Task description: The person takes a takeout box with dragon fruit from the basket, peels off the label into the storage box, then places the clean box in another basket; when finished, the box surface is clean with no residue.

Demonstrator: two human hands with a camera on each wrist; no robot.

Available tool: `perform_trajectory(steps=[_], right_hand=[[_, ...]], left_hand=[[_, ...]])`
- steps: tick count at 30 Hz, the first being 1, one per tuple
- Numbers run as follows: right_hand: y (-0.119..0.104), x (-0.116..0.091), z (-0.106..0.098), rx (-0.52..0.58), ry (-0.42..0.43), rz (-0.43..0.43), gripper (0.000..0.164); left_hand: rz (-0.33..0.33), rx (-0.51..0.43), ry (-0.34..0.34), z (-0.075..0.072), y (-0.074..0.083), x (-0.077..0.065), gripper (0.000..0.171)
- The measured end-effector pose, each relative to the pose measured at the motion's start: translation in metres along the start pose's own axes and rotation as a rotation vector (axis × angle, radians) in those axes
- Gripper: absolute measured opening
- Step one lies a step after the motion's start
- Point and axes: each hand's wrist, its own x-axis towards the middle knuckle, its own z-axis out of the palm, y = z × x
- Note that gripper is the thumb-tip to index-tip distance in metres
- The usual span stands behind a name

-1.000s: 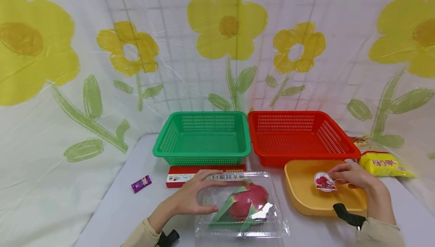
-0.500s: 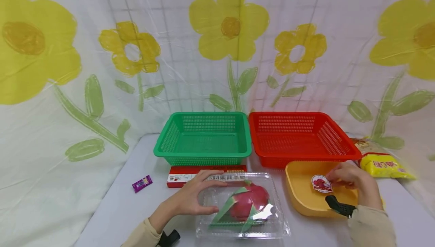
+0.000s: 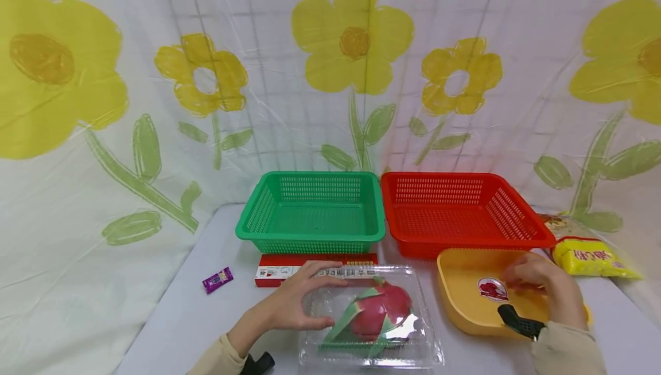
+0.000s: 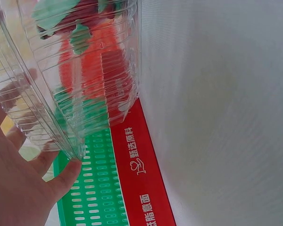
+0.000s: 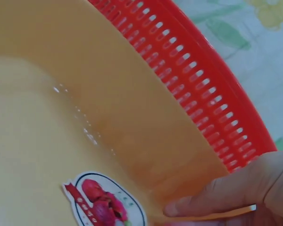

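Note:
A clear plastic box (image 3: pixel 320 352) stands at the front of the table with a red and green dragon fruit (image 3: pixel 369 317) inside. My left hand (image 3: pixel 294 306) rests around the box's left side, thumb and fingers spread on its plastic. In the left wrist view the thumb touches the box's rim. To the right, my right hand (image 3: pixel 537 280) reaches down into a yellow-orange tray (image 3: pixel 475 323). A round dragon fruit label (image 3: pixel 493 289) lies flat on its floor. In the right wrist view the thumb (image 5: pixel 193 205) is beside the label; contact is unclear.
Behind stand a green basket (image 3: pixel 315 246) and a red basket (image 3: pixel 465 243). A red flat box (image 3: pixel 268 274) lies before the green one. A purple wrapped sweet (image 3: pixel 218 280) is at left, a yellow packet (image 3: pixel 588 257) at far right. A flowered curtain hangs behind.
The label, which faced upright at my right fingertips, now lies flatter and lower in the tray. My right hand has moved slightly left and down. The left hand has stayed on the clear box.

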Motion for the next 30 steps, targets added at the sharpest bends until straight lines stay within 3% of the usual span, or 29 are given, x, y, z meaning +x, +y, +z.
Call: perform_trajectory(steps=[5, 12, 17, 21, 24, 30], right_hand=[[-0.007, -0.014, -0.008, 0.016, 0.036, -0.020, 0.032], [-0.034, -0.042, -0.028, -0.110, 0.063, -0.101, 0.057], [-0.051, -0.057, -0.030, -0.208, 0.252, -0.223, 0.064], [-0.059, -0.054, -0.020, -0.228, 0.407, -0.316, 0.060], [-0.065, -0.046, -0.011, -0.228, 0.463, -0.345, 0.063], [-0.073, -0.027, 0.005, -0.246, 0.408, -0.388, 0.077]], left_hand=[[0.004, 0.008, 0.006, 0.000, 0.000, 0.000, 0.062], [0.000, 0.009, 0.004, -0.001, 0.002, -0.001, 0.063], [0.004, 0.013, 0.009, -0.002, 0.002, -0.001, 0.062], [0.022, 0.019, 0.013, -0.002, 0.002, -0.001, 0.062], [0.034, 0.018, 0.013, -0.001, 0.002, -0.001, 0.061], [0.022, 0.002, 0.005, -0.002, 0.002, -0.001, 0.061]])
